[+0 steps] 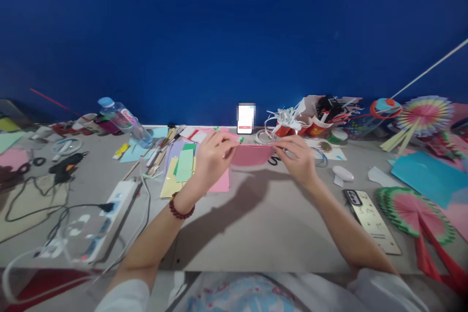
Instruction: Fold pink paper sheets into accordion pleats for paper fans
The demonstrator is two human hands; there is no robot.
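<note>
A pink sheet of paper [252, 155] is held up above the grey table [263, 224], stretched between both hands. My left hand [214, 158] pinches its left end, fingers closed on the upper edge. My right hand [298, 158] pinches the right end in the same way. A red bead bracelet [180, 209] is on my left wrist. Behind the left hand, more pink paper [221, 184] lies flat on the table beside a pile of green, yellow and lilac paper strips [182, 168].
A phone [373, 220] lies to the right, near a pink-and-green paper fan [409, 212] and blue paper [424, 175]. A lit phone [245, 118] stands at the back. Left: a power strip [109, 209], glue gun [68, 165], water bottle [126, 119]. Red cups [310, 126] with tools at the back right.
</note>
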